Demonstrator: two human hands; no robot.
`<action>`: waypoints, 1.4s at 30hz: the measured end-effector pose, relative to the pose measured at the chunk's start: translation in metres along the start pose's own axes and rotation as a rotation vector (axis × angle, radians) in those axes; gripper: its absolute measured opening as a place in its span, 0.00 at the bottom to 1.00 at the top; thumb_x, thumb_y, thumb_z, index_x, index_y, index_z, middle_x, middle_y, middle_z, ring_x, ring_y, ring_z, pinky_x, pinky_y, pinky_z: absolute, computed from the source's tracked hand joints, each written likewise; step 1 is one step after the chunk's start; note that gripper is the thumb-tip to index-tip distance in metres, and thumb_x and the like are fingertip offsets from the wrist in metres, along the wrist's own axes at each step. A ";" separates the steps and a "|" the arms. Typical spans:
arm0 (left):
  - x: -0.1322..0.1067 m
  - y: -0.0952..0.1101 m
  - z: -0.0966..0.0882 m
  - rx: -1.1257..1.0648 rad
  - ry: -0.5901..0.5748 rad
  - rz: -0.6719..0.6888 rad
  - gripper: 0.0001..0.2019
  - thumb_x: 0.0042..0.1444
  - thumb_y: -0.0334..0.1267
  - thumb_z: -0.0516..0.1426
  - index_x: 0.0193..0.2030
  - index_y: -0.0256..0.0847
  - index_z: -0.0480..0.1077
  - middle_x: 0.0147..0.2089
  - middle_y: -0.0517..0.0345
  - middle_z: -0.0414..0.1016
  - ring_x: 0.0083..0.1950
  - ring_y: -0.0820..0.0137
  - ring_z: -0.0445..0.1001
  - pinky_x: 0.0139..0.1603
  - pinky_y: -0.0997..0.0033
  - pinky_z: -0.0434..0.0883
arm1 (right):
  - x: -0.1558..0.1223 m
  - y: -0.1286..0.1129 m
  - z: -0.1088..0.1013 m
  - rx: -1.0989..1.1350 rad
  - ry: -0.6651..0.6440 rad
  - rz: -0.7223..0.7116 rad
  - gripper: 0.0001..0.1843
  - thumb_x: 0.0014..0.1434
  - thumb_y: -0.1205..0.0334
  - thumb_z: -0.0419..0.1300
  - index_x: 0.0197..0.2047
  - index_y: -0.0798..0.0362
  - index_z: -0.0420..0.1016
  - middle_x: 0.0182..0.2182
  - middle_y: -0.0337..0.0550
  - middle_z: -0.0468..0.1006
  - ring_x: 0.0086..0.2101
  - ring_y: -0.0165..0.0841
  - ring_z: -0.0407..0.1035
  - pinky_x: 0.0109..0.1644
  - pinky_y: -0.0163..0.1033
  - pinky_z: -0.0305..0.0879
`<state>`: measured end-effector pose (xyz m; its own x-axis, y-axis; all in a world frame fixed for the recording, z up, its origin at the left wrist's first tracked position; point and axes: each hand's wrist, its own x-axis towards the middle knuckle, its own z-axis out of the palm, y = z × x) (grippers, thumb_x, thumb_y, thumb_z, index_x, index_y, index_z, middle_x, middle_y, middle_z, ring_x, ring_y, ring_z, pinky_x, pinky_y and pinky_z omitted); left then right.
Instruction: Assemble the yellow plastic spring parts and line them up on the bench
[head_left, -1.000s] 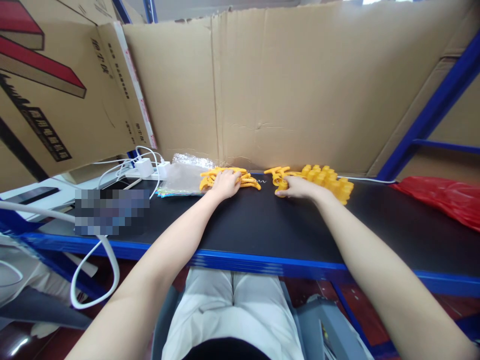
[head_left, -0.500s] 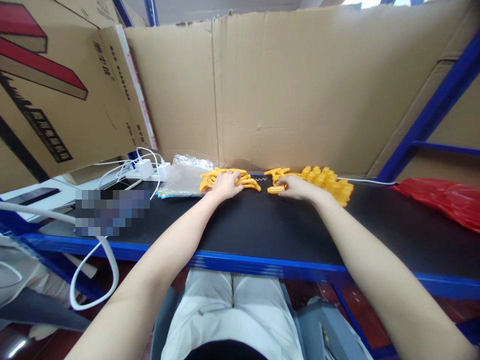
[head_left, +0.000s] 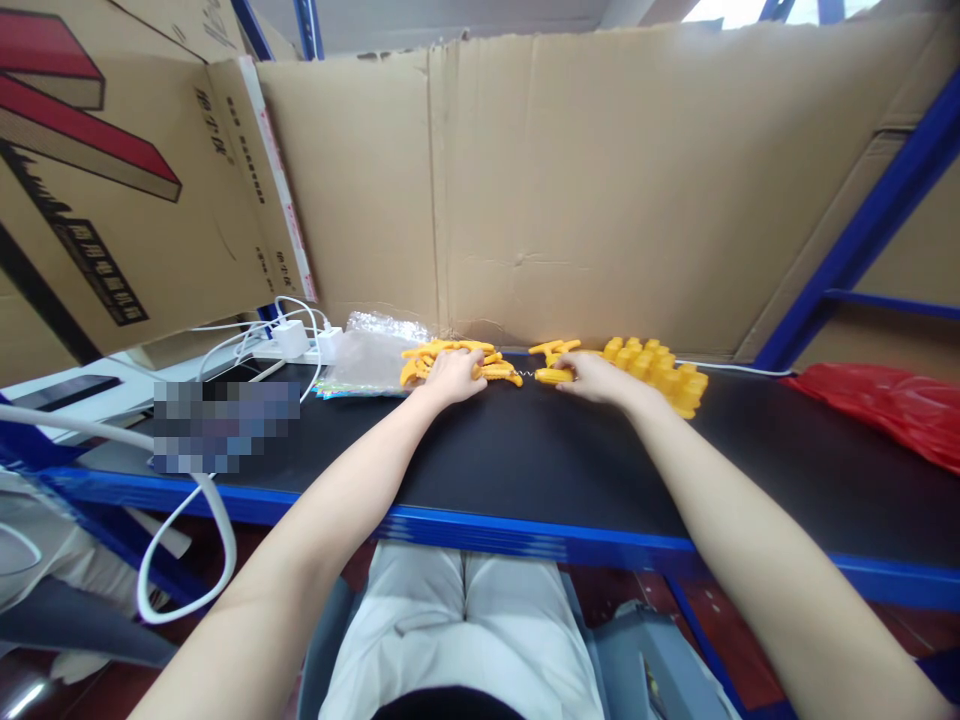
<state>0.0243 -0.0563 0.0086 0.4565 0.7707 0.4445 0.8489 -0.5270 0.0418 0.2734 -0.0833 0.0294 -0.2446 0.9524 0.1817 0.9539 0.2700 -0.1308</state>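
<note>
My left hand rests with curled fingers on a heap of long orange plastic pieces at the back of the black tabletop. What the fingers grip, if anything, is hidden. My right hand pinches one small orange piece and holds it flat just above the tabletop, pointing left. Behind that hand lies a pile of chunky yellow plastic parts. A couple of loose orange T-shaped pieces lie between the two heaps.
A tall cardboard wall closes off the back. Left of the orange heap lie clear plastic bags, a white power strip with cables and a dark phone. A red plastic bag sits at the right. Blue shelf posts rise at right.
My right hand has lifted a small orange piece from beside the yellow pile and turned it to lie sideways, pointing left. My left hand stayed on the orange heap.
</note>
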 end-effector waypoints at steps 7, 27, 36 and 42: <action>-0.002 0.003 -0.003 0.000 0.001 0.020 0.13 0.50 0.38 0.53 0.43 0.41 0.69 0.40 0.52 0.75 0.43 0.61 0.73 0.46 0.63 0.66 | 0.000 -0.002 0.002 0.041 0.009 -0.040 0.13 0.53 0.61 0.60 0.43 0.53 0.71 0.37 0.45 0.76 0.36 0.37 0.70 0.39 0.38 0.63; -0.002 0.006 -0.003 -0.109 -0.048 0.009 0.16 0.52 0.42 0.52 0.46 0.45 0.72 0.37 0.53 0.77 0.40 0.62 0.74 0.41 0.66 0.69 | -0.005 -0.021 0.000 0.199 0.078 -0.182 0.13 0.51 0.63 0.59 0.42 0.52 0.74 0.33 0.41 0.75 0.31 0.32 0.67 0.36 0.36 0.63; 0.001 -0.005 0.002 -0.058 -0.034 -0.039 0.14 0.50 0.39 0.53 0.43 0.44 0.72 0.36 0.55 0.76 0.39 0.63 0.74 0.41 0.67 0.68 | 0.004 -0.006 0.009 0.700 0.012 -0.063 0.23 0.47 0.65 0.64 0.48 0.54 0.69 0.40 0.45 0.74 0.38 0.31 0.71 0.46 0.40 0.67; 0.000 -0.007 0.003 -0.072 -0.013 -0.007 0.14 0.50 0.40 0.52 0.43 0.44 0.71 0.35 0.56 0.76 0.37 0.63 0.73 0.39 0.67 0.68 | -0.001 -0.008 0.009 0.982 -0.060 0.010 0.13 0.52 0.63 0.61 0.42 0.57 0.69 0.40 0.50 0.74 0.33 0.32 0.73 0.46 0.43 0.70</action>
<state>0.0193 -0.0515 0.0062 0.4549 0.7788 0.4320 0.8307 -0.5459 0.1095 0.2646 -0.0853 0.0214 -0.2715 0.9536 0.1299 0.3946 0.2334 -0.8887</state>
